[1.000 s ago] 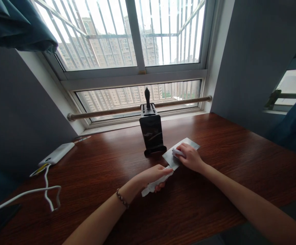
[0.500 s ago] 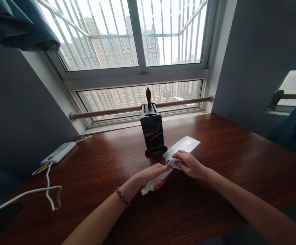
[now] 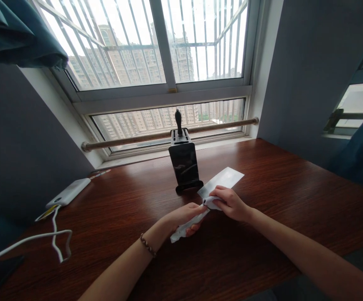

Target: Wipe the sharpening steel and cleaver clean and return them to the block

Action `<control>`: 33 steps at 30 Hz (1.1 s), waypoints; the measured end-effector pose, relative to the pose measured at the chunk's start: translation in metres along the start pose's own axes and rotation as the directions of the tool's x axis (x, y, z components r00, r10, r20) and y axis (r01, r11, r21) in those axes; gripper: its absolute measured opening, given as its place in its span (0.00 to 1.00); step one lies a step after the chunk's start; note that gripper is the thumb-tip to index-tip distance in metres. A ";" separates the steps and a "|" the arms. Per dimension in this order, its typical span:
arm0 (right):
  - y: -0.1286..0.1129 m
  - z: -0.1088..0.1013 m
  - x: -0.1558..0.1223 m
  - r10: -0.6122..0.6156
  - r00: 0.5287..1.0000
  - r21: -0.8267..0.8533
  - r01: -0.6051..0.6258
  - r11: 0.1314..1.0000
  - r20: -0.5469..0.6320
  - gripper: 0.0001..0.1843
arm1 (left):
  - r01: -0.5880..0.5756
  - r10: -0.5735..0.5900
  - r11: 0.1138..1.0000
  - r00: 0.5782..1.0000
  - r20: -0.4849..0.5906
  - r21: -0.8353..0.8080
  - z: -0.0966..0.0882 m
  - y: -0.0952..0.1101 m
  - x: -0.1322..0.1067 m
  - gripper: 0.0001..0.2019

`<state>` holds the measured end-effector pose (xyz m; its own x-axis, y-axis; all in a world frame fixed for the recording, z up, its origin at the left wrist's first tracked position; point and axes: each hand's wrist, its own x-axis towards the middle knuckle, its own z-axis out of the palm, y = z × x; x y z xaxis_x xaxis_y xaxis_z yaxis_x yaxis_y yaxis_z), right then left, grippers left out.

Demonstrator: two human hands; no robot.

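Both hands meet above the table, in front of the black stand. My left hand (image 3: 183, 215) is closed on a crumpled white strip (image 3: 181, 233), which looks like tissue or thin wrapping and trails below the palm. My right hand (image 3: 233, 204) pinches a white wad (image 3: 211, 203) close to the left fingertips. A small dark spot shows where the two hands meet; what it belongs to is too small to make out. Just beyond the right fingers, a flat white rectangular sheet (image 3: 225, 179) lies on the table, its near end partly behind the hand.
The black stand (image 3: 184, 165) rises from the brown wooden table (image 3: 131, 188), with a slotted holder and dark handle (image 3: 178, 121) behind it. At left lies a white power bank (image 3: 70, 192) with a looping white cable (image 3: 55, 232). A barred window closes the far side.
The whole view has shifted slightly. Both hands keep their grip on the white material, with only a slight shift of the right fingers and wad.
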<state>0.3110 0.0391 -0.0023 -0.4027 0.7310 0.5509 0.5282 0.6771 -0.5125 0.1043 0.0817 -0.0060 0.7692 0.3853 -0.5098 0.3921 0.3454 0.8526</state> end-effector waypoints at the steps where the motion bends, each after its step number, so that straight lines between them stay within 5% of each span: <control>1: -0.001 0.000 0.000 -0.013 1.000 -0.025 0.013 1.000 -0.006 0.07 | -0.001 0.001 1.000 1.000 -0.003 -0.010 0.000 0.000 0.000 0.22; 8: -0.007 -0.004 -0.003 -0.197 0.980 -0.088 0.195 0.977 -0.014 0.07 | -0.040 0.044 0.996 0.998 0.046 -0.081 -0.003 -0.005 0.002 0.18; 11: -0.012 -0.003 -0.009 -0.238 0.945 -0.085 0.224 0.971 -0.226 0.09 | -0.050 0.061 0.991 0.994 0.087 -0.126 -0.001 -0.008 0.006 0.20; 14: -0.018 0.002 -0.011 -0.097 0.808 -0.033 0.096 0.995 -0.581 0.12 | -0.027 0.056 0.982 0.986 0.155 -0.186 0.002 -0.012 0.011 0.23; 16: -0.022 0.006 -0.012 -0.058 0.704 -0.001 0.081 0.997 -0.708 0.12 | 0.006 0.067 0.951 0.972 0.223 -0.310 0.001 -0.017 0.013 0.25; 17: -0.023 0.007 -0.013 -0.084 0.689 -0.011 0.110 0.994 -0.720 0.12 | 0.020 0.081 0.925 0.965 0.248 -0.380 0.000 -0.019 0.014 0.26; 22: -0.025 0.016 -0.016 -0.335 0.854 -0.163 0.294 0.942 -0.399 0.18 | 0.010 0.114 0.852 0.972 0.204 -0.524 -0.007 -0.038 0.022 0.30; 26: -0.021 0.019 -0.016 -0.382 0.891 -0.130 0.360 0.924 -0.245 0.19 | -0.020 0.124 0.832 0.981 0.151 -0.555 -0.004 -0.044 0.024 0.30; 29: -0.012 0.021 -0.014 -0.273 0.925 -0.067 0.265 0.962 -0.266 0.16 | -0.101 0.195 0.783 0.977 0.088 -0.614 0.003 -0.038 0.016 0.28; 31: -0.001 0.022 -0.010 -0.010 0.929 0.100 0.050 0.994 -0.370 0.11 | -0.156 0.245 0.746 0.968 0.049 -0.647 0.008 -0.030 0.006 0.26; 33: 0.012 0.024 -0.004 0.429 0.788 0.529 -0.157 0.834 -0.441 0.07 | -0.164 0.256 0.740 0.966 0.047 -0.653 0.012 -0.021 -0.003 0.26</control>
<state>0.3007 0.0467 -0.0264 0.2390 0.8293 0.5052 0.1081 0.4943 -0.8625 0.0996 0.0625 -0.0210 0.8668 0.4201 -0.2686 -0.1656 0.7506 0.6397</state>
